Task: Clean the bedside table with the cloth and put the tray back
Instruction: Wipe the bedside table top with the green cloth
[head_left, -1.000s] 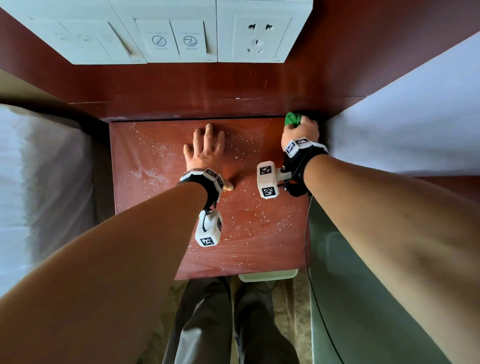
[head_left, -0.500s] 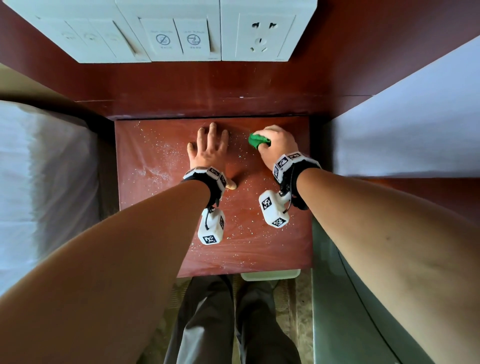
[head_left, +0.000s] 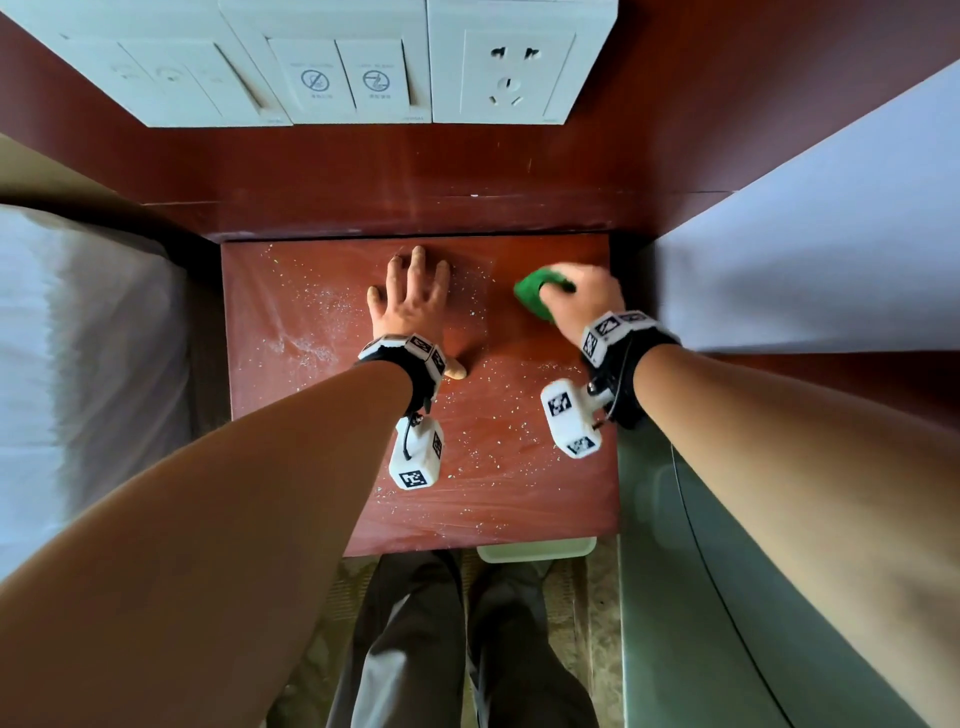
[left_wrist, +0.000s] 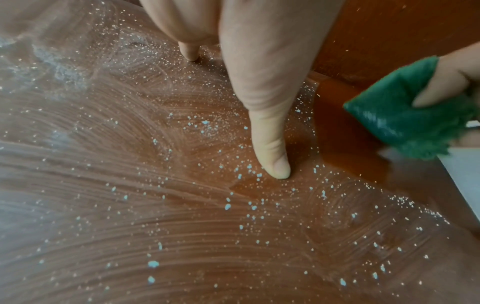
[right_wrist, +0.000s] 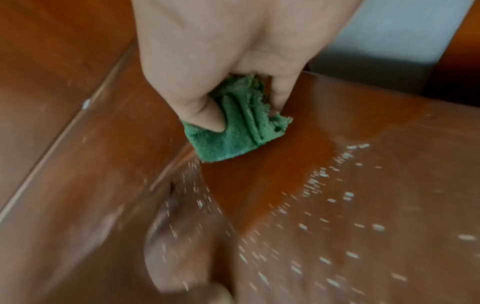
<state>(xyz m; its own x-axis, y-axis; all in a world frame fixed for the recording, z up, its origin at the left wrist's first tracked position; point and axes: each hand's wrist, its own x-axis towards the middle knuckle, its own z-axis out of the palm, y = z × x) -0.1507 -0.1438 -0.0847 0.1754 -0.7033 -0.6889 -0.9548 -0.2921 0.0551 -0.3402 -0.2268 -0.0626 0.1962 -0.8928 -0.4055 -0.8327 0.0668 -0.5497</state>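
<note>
The bedside table (head_left: 519, 493) has a red-brown wooden top strewn with white crumbs and smeared powder (left_wrist: 182, 226). My left hand (head_left: 413, 296) lies flat on it near the back middle, fingers straight and thumb (left_wrist: 272, 156) pressed down. My right hand (head_left: 582, 299) grips a folded green cloth (head_left: 535, 296) against the top at the back right, close beside the left hand. In the right wrist view the thumb and fingers (right_wrist: 207, 115) pinch the cloth (right_wrist: 233, 139). The strip of wood by the cloth (right_wrist: 259, 185) looks darker and free of crumbs. The cloth (left_wrist: 405, 115) shows at the right of the left wrist view.
A pale white rim (head_left: 535, 551) shows below the table's front edge; I cannot tell what it is. White bedding (head_left: 78, 364) flanks the table on the left, a white surface (head_left: 805, 234) on the right. A switch and socket panel (head_left: 363, 67) sits on the wooden wall behind. My legs (head_left: 441, 649) stand in front.
The right hand has swept the cloth from the back right corner leftward and toward me, to beside the left hand. The left hand has stayed flat in place.
</note>
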